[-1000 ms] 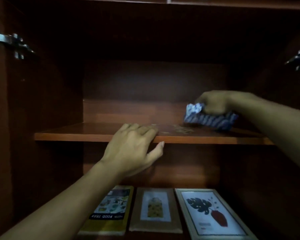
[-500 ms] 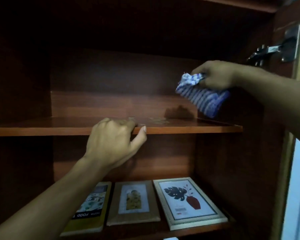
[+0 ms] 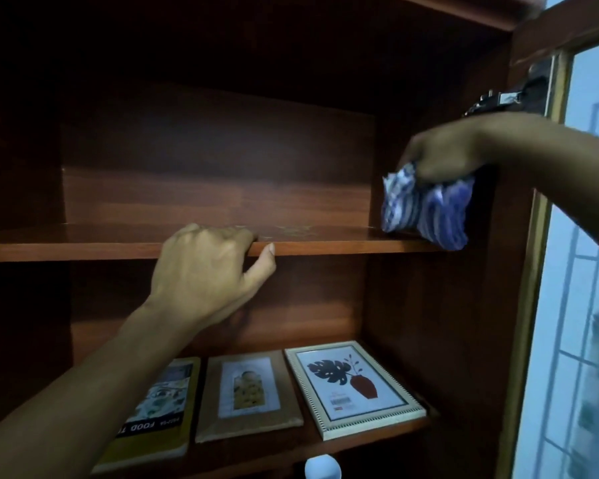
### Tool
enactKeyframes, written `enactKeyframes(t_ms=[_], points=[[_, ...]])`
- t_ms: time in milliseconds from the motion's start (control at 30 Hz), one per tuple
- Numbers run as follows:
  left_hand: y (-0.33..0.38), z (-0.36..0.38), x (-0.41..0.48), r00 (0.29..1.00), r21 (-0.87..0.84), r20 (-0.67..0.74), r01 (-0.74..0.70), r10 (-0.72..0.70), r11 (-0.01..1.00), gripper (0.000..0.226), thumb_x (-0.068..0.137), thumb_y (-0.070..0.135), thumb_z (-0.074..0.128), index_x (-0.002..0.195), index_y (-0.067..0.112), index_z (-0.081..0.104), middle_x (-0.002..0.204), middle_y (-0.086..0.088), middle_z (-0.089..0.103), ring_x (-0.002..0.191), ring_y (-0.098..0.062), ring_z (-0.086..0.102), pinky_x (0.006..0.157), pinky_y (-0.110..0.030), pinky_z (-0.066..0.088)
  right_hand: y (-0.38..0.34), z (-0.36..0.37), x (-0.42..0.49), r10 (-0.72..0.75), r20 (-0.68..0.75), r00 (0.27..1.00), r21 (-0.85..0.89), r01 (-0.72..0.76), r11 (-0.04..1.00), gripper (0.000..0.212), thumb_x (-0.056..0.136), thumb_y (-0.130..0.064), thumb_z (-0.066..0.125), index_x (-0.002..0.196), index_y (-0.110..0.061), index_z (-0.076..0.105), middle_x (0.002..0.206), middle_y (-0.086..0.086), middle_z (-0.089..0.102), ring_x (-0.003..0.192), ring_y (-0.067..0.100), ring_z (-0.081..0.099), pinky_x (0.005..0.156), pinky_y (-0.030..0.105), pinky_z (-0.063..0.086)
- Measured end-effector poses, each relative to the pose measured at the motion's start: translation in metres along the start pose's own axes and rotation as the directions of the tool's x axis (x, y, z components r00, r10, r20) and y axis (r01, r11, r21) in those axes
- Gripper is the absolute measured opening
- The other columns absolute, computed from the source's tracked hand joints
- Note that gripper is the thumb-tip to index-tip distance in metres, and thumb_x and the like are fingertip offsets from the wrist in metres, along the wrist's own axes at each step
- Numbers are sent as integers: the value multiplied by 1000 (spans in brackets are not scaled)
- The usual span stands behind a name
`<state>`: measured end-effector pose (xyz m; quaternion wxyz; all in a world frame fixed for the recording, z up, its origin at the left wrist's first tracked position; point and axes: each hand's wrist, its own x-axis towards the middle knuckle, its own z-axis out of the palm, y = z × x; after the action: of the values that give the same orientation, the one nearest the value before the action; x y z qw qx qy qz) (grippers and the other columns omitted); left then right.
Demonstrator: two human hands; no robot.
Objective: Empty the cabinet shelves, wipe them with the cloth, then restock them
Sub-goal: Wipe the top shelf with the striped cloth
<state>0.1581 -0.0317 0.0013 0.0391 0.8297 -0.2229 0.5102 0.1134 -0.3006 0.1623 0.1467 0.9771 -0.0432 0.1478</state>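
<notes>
The dark wooden cabinet's upper shelf (image 3: 343, 244) is bare. My left hand (image 3: 204, 271) rests on its front edge, fingers curled over the top and thumb under the lip. My right hand (image 3: 443, 153) grips a bunched blue-and-white striped cloth (image 3: 426, 209) against the cabinet's right inner wall, with the cloth hanging down to the shelf's right end. On the lower shelf (image 3: 377, 440) lie a yellow food tray box (image 3: 156, 413), a brown-framed picture (image 3: 248, 392) and a white-framed leaf-and-vase picture (image 3: 353, 383).
A metal hinge (image 3: 498, 98) sits high on the right cabinet wall, just above my right forearm. The open glass-paned door (image 3: 574, 305) stands at the right. A small white round object (image 3: 322, 468) shows at the bottom edge.
My right hand has carried the cloth from the shelf top up and to the right, against the side wall. My view has swung right. My left hand stays on the shelf edge.
</notes>
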Motion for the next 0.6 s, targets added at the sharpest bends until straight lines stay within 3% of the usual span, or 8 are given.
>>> enactKeyframes(t_ms=[100, 167, 300, 400, 433, 500, 567, 600], points=[[-1, -4, -2, 999, 16, 36, 6, -7, 1000, 54, 88, 52, 34, 85, 15, 74, 76, -5, 72, 64, -34, 65, 62, -34, 48, -4, -10, 6, 31, -196, 980, -74, -46, 996, 30, 87, -11, 49, 110, -13, 69, 98, 12, 68, 87, 30, 62, 71, 28, 48], [-2, -7, -2, 998, -8, 63, 2, -1, 1000, 56, 88, 53, 33, 90, 15, 74, 81, -5, 73, 70, -33, 67, 67, -36, 50, -11, -1, 14, 92, -245, 965, -108, -122, 987, 31, 87, -19, 52, 115, -19, 66, 100, 10, 62, 86, 30, 59, 71, 33, 46], [-6, -13, -8, 998, -86, 52, -27, 32, 996, 55, 89, 52, 33, 102, 15, 71, 96, -3, 73, 90, -27, 67, 82, -39, 48, -35, 32, 31, 174, -129, 976, -113, -189, 976, 36, 88, -36, 58, 117, -16, 66, 111, 9, 64, 97, 30, 63, 78, 33, 49], [-15, -16, -18, 999, -64, 29, -42, 44, 997, 54, 89, 50, 37, 118, 15, 67, 116, -4, 70, 108, -26, 63, 93, -40, 43, -64, 49, 42, 8, 19, 1000, 10, -8, 1000, 38, 99, -34, 47, 124, -9, 62, 128, 9, 62, 110, 29, 59, 76, 24, 41], [-19, -17, -21, 999, -49, 28, -37, 39, 998, 56, 89, 49, 38, 124, 14, 64, 123, -5, 67, 115, -26, 60, 98, -41, 40, -73, 50, 46, -66, 12, 998, 95, 65, 993, 35, 101, -32, 46, 117, -6, 65, 120, 11, 66, 99, 27, 61, 70, 23, 39], [-27, -19, -27, 999, -15, 32, -15, 15, 1000, 59, 89, 49, 38, 128, 12, 61, 131, -6, 62, 122, -26, 56, 104, -42, 35, -84, 43, 52, -161, -60, 985, 401, 172, 900, 24, 97, -29, 57, 91, -9, 68, 84, 4, 69, 67, 14, 57, 53, 20, 39], [-35, -21, -31, 999, 20, 52, 11, -12, 1000, 61, 88, 51, 37, 128, 11, 61, 132, -7, 62, 124, -27, 54, 107, -44, 33, -88, 32, 62, -172, -194, 966, 547, 252, 798, 18, 94, -23, 63, 86, -7, 66, 73, 2, 62, 61, 11, 54, 50, 21, 38], [-38, -22, -33, 997, 41, 69, 21, -24, 999, 62, 88, 51, 36, 128, 11, 62, 132, -7, 61, 125, -27, 54, 108, -44, 32, -89, 26, 68, -155, -248, 956, 503, 264, 823, 18, 93, -20, 62, 88, -4, 66, 76, 7, 62, 67, 16, 57, 53, 24, 37]])
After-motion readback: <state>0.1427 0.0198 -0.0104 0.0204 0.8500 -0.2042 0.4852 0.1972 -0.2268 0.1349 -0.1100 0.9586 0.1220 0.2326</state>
